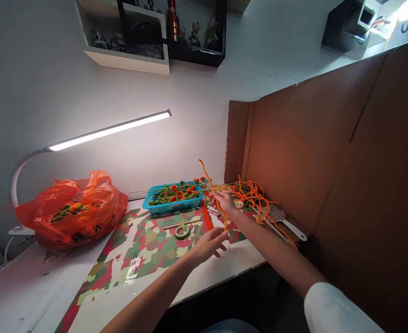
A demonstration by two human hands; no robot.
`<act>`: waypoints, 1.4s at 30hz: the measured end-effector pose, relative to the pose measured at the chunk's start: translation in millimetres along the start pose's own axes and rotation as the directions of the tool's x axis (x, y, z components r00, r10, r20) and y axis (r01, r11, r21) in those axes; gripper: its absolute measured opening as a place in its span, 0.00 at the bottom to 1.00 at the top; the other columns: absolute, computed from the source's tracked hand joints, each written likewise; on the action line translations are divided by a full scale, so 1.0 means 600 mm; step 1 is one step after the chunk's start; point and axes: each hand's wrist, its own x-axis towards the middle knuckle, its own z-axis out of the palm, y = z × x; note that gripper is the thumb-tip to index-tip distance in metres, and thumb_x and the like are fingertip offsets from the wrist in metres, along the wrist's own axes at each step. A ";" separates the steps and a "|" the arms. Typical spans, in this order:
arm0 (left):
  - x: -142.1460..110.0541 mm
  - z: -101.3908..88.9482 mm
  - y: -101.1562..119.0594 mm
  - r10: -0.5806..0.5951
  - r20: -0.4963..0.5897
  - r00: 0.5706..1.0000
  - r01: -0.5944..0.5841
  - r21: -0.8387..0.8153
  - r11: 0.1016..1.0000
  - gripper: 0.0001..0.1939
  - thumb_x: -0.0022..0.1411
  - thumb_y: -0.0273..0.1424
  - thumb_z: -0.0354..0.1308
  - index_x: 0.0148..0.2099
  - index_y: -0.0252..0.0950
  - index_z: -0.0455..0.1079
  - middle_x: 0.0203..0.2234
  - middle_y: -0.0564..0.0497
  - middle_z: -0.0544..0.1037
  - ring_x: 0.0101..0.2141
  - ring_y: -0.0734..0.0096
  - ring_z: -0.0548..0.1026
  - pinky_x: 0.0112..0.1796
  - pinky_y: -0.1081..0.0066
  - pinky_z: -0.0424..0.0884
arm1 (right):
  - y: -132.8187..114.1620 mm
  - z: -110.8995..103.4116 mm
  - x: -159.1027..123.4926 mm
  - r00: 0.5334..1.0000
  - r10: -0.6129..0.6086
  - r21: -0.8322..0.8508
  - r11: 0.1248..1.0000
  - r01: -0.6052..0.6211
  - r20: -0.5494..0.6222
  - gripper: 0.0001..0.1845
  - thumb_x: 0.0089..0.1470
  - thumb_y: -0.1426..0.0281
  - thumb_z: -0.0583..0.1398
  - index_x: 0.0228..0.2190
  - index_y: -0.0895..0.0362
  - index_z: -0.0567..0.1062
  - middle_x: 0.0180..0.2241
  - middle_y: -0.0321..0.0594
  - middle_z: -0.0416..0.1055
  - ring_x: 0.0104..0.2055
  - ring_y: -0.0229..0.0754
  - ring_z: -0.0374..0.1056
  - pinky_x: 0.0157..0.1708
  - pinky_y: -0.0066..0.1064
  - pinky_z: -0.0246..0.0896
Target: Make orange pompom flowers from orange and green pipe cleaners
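My right hand (pixel 224 202) is closed around an orange pipe cleaner (pixel 211 185) that curves up and to the left above the desk. My left hand (pixel 209 243) pinches the lower end of the same orange strand near the desk's front edge. A tangle of more orange pipe cleaners (pixel 250 193) lies just right of my right hand. A blue basket (pixel 173 206) with small orange-and-green flowers stands behind my hands. A roll of green tape (pixel 182 230) and a thin stick (pixel 181 224) lie on the patterned mat (pixel 145 249).
An orange plastic bag (pixel 74 210) with more flowers sits at the left under a lit desk lamp (pixel 110 131). A white-handled brush (pixel 283 219) lies at the right. A brown cardboard screen (pixel 329 152) walls off the right side. Shelves (pixel 131 58) hang above.
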 end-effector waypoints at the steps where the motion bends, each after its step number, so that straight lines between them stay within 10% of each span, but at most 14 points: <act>1: 0.009 0.014 -0.010 0.007 0.038 0.999 -0.007 -0.002 1.000 0.28 0.55 0.51 0.51 0.49 0.35 0.66 0.43 0.42 0.73 0.33 0.67 0.74 0.24 0.73 0.67 | 0.007 -0.010 0.007 0.998 -0.001 -0.055 0.999 -0.003 -0.057 0.20 0.45 0.53 0.60 0.23 0.58 0.71 0.18 0.34 0.66 0.19 0.32 0.58 0.20 0.24 0.55; 6: 0.024 0.039 -0.046 0.203 -0.096 0.975 -0.185 0.164 0.969 0.18 0.56 0.40 0.55 0.45 0.34 0.69 0.38 0.46 0.75 0.31 0.70 0.71 0.31 0.72 0.66 | 0.003 -0.111 0.079 0.905 -0.010 -0.525 0.817 -0.237 -0.424 0.18 0.56 0.61 0.51 0.30 0.59 0.74 0.20 0.36 0.68 0.19 0.33 0.59 0.20 0.24 0.54; 11: 0.014 0.033 -0.055 0.216 -0.232 0.948 -0.165 0.223 0.961 0.13 0.56 0.38 0.53 0.37 0.34 0.72 0.27 0.50 0.72 0.25 0.73 0.66 0.27 0.73 0.60 | -0.007 -0.211 0.121 0.861 0.027 -0.650 0.645 -0.403 -0.507 0.11 0.54 0.67 0.55 0.28 0.59 0.75 0.23 0.40 0.71 0.25 0.39 0.66 0.22 0.26 0.54; 20: 0.019 0.037 -0.066 0.211 -0.216 0.953 -0.155 0.249 0.956 0.10 0.56 0.35 0.53 0.32 0.34 0.71 0.21 0.54 0.67 0.23 0.75 0.61 0.24 0.75 0.55 | 0.041 -0.238 0.108 0.803 0.127 -0.703 0.418 -0.575 -0.582 0.14 0.36 0.72 0.69 0.29 0.62 0.77 0.37 0.54 0.75 0.43 0.51 0.70 0.36 0.31 0.61; 28: 0.021 0.036 -0.069 0.187 -0.233 0.954 -0.137 0.216 0.967 0.10 0.54 0.34 0.53 0.30 0.34 0.71 0.19 0.54 0.66 0.22 0.74 0.60 0.24 0.74 0.54 | -0.004 -0.247 0.137 0.857 -0.001 -0.686 0.600 -0.411 -0.515 0.13 0.52 0.64 0.60 0.32 0.61 0.78 0.24 0.42 0.72 0.29 0.41 0.68 0.26 0.26 0.54; 33: 0.019 0.037 -0.061 0.197 -0.225 0.954 -0.150 0.209 0.966 0.10 0.54 0.36 0.54 0.30 0.35 0.71 0.19 0.55 0.65 0.22 0.74 0.60 0.25 0.74 0.54 | -0.077 -0.261 0.149 0.898 -0.032 -0.595 0.759 -0.265 -0.440 0.22 0.56 0.55 0.54 0.36 0.60 0.76 0.15 0.30 0.60 0.15 0.29 0.51 0.19 0.24 0.48; 37: 0.015 0.037 -0.058 0.210 -0.243 0.947 -0.159 0.212 0.964 0.11 0.55 0.37 0.54 0.31 0.34 0.71 0.20 0.54 0.67 0.22 0.74 0.62 0.24 0.74 0.55 | -0.115 -0.248 0.136 0.983 0.085 -0.205 0.972 -0.118 -0.162 0.22 0.54 0.53 0.55 0.32 0.60 0.75 0.14 0.25 0.49 0.13 0.27 0.40 0.16 0.23 0.41; 42: 0.017 0.025 -0.054 0.281 -0.326 0.903 -0.232 0.182 0.956 0.15 0.56 0.41 0.55 0.39 0.35 0.72 0.31 0.48 0.74 0.27 0.71 0.69 0.28 0.71 0.64 | -0.120 -0.189 0.094 0.975 0.205 0.047 0.977 -0.210 0.084 0.18 0.52 0.56 0.59 0.31 0.60 0.75 0.14 0.25 0.51 0.13 0.26 0.40 0.15 0.24 0.36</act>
